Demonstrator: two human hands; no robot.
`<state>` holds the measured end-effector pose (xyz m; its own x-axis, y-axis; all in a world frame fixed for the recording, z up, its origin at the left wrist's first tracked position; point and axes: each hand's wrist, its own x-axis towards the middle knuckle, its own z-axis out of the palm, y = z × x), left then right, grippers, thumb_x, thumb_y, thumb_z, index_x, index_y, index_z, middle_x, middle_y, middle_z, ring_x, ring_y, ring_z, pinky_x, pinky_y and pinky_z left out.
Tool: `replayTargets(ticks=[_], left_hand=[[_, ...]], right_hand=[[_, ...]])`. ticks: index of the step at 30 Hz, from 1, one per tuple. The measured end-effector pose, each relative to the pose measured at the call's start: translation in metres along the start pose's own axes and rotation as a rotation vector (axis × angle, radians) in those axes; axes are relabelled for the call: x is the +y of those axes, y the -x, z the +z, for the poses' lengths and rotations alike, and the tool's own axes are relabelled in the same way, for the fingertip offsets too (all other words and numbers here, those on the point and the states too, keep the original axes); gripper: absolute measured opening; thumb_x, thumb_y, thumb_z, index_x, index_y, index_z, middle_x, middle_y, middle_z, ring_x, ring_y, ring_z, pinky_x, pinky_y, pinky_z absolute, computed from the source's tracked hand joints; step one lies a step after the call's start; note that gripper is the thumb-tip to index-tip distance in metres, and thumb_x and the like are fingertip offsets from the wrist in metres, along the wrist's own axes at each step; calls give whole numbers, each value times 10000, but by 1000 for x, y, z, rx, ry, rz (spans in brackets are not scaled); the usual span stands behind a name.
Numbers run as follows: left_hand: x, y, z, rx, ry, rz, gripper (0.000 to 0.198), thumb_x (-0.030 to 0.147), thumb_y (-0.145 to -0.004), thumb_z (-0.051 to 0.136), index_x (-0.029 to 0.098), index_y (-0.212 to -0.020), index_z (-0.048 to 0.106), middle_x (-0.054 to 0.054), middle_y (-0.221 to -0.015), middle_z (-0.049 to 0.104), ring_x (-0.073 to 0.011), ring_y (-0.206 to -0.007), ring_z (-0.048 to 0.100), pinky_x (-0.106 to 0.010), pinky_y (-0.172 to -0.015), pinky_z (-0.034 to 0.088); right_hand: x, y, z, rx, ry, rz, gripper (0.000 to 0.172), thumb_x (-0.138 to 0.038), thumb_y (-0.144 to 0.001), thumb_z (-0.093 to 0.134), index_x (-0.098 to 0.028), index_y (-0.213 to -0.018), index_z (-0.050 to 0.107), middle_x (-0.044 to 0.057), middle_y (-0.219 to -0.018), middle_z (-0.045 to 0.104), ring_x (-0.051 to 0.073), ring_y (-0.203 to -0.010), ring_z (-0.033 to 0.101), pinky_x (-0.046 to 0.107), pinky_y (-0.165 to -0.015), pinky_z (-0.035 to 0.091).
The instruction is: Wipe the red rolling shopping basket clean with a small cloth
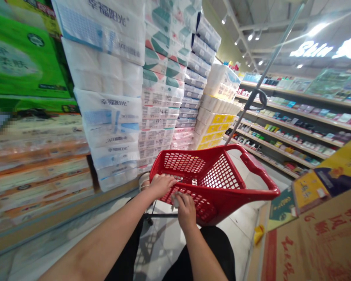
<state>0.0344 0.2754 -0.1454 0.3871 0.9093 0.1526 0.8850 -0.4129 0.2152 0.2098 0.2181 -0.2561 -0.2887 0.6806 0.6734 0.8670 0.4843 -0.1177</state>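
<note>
**Both hands on a red basket in a shop aisle**

Stacked packs of toilet paper (114, 101) fill the left and upper centre of the frame. Product shelves (298, 128) run along the right, with cardboard boxes (318, 234) at the lower right. The red basket (222, 179) sits tilted at centre, just below the middle, and its metal pull handle (269, 64) slants towards the upper right. The left hand (160, 185) is closed over the basket's near rim. Just below it, the right hand (186, 210) lies against the mesh wall, fingers bent over a small pale scrap (175, 200); whether it grips cannot be told.
</note>
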Motion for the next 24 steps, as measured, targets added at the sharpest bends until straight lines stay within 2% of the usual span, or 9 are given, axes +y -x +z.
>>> replayTargets(ticks=[5,10,14,19,24], left_hand=[[-3,-2,3,22,-10,3,425,480,-977,267,274,-985,639,-26,-1038,696,-214,-980,591,-350,-797,360],[-10,-5,7,43,-9,14,423,486,-974,276,279,-957,645,-14,-1021,703,-207,-959,591,-340,-770,344],[-19,-8,7,52,11,18,422,479,-973,282,285,-947,656,-8,-1040,705,-205,-948,587,-340,-760,330],[-31,-8,3,54,33,14,440,490,-971,280,289,-915,667,7,-1005,716,-199,-925,588,-338,-753,320],[-36,-6,-1,53,24,-2,471,498,-970,260,277,-900,670,2,-1019,718,-197,-951,583,-334,-779,322]], right_hand=[[7,7,-4,-136,59,55,258,-110,-854,578,-271,-1009,706,39,-1011,678,220,-923,587,306,-758,485],[14,12,-10,29,22,66,244,-187,-914,539,-256,-1088,695,71,-1057,658,220,-963,566,344,-858,461],[20,18,-12,-34,2,126,223,-182,-903,542,-289,-968,726,41,-991,655,201,-951,559,291,-811,473],[28,24,-13,23,41,124,279,-197,-916,525,-286,-1127,684,55,-1105,639,211,-1022,533,316,-911,447],[31,25,-16,-91,26,245,178,-239,-873,593,-332,-953,722,4,-998,659,185,-956,566,261,-811,473]])
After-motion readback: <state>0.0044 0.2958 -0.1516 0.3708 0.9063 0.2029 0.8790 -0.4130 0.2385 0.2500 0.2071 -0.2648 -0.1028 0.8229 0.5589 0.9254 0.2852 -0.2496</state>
